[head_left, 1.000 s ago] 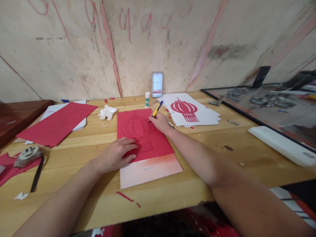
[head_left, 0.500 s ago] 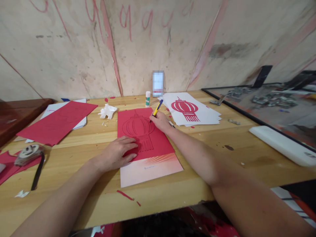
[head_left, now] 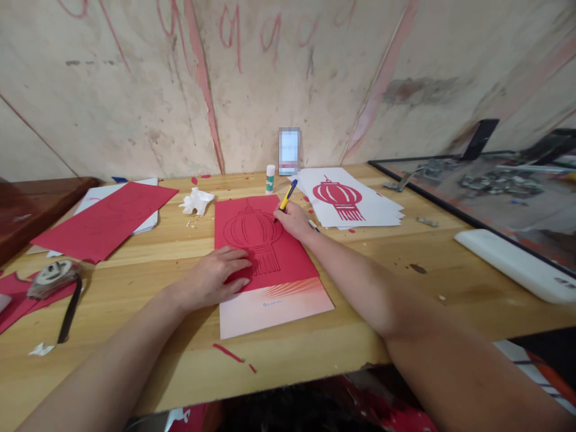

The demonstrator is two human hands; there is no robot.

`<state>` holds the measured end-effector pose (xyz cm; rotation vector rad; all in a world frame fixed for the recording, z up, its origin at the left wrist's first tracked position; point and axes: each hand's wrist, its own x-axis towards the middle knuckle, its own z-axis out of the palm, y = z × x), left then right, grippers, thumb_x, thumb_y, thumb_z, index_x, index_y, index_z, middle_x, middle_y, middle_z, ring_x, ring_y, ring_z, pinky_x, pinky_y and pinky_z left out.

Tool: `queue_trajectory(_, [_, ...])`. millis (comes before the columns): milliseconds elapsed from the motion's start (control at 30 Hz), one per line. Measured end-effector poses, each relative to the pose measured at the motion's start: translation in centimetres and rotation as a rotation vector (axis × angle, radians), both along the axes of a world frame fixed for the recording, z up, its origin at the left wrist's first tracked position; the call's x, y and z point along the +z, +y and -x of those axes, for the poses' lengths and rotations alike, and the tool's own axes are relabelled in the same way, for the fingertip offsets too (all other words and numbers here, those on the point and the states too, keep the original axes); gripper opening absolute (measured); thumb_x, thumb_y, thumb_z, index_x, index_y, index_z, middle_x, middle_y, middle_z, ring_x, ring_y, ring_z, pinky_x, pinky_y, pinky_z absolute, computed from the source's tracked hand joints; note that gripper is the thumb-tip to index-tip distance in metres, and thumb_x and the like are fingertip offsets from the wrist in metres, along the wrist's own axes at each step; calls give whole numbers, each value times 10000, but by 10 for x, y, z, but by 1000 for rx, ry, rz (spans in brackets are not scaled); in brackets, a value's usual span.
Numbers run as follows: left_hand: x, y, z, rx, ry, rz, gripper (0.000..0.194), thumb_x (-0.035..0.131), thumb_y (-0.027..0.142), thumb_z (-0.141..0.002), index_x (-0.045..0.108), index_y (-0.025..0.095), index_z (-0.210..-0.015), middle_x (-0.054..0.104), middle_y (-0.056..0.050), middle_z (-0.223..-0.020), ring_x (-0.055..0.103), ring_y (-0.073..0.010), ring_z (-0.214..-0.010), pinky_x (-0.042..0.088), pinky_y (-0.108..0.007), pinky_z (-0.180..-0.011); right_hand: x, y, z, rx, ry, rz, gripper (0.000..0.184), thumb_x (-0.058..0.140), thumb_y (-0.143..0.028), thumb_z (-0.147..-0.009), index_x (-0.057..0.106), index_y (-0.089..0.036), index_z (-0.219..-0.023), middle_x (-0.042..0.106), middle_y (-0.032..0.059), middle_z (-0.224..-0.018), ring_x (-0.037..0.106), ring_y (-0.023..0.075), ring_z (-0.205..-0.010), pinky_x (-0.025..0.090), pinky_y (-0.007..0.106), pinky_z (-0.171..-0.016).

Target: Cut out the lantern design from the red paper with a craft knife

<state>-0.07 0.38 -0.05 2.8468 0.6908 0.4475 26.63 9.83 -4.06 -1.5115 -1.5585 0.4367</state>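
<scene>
A sheet of red paper (head_left: pixel 291 264) with a lantern outlined in dark lines lies in front of me, over a pale printed booklet or card (head_left: pixel 274 315). My left hand (head_left: pixel 225 270) rests flat on the sheet's lower left, fingers stretched out and holding nothing. In a writing grip, my right hand (head_left: pixel 293 222) is closed on a slim yellow-and-blue pen-like tool (head_left: pixel 288 197). Its dark tip meets the right edge of the lantern's round body. Whether that tip is a nib or a blade, I cannot tell.
Behind the sheet stand a glue stick (head_left: pixel 270 180) and a phone (head_left: pixel 288 151). White sheets with a red lantern (head_left: pixel 337 198) lie to the right. Leftward are crumpled tissue (head_left: pixel 197 201), red paper (head_left: pixel 112 219) and a tape measure (head_left: pixel 54 279). A white oblong device (head_left: pixel 513 264) sits far right.
The view has shifted very slightly. Both hands keep nearly the same places, and the tool's tip stays at the lantern's right edge.
</scene>
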Motion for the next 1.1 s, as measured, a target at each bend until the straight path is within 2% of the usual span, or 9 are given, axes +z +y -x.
queue_trajectory(567, [0, 0, 1, 2, 23, -7, 351, 506, 349, -960, 704, 146, -1166, 674, -175, -1265, 663, -306, -1137, 548, -492, -968, 2, -3, 2, 4, 27, 0, 95, 538, -300, -722, 552, -213, -686, 592, -6, -650, 560, 185, -694, 404, 291, -662])
queue_trajectory(867, [1, 0, 0, 5, 26, -46, 323, 510, 342, -957, 701, 169, -1153, 697, -143, -1223, 676, -259, -1098, 557, -439, -957, 3, -3, 2, 16, 21, 11, 106, 527, -313, -716, 538, -219, -667, 586, -7, -630, 547, 186, -678, 379, 287, -638])
queue_trajectory(1100, [0, 0, 0, -7, 9, -14, 323, 504, 337, -962, 700, 160, -1149, 689, -157, -1227, 670, -276, -1109, 557, -460, -950, 6, -6, 2, 10, 2, 23, 106, 530, -298, -725, 534, -211, -663, 588, -4, -630, 554, 183, -667, 373, 288, -627])
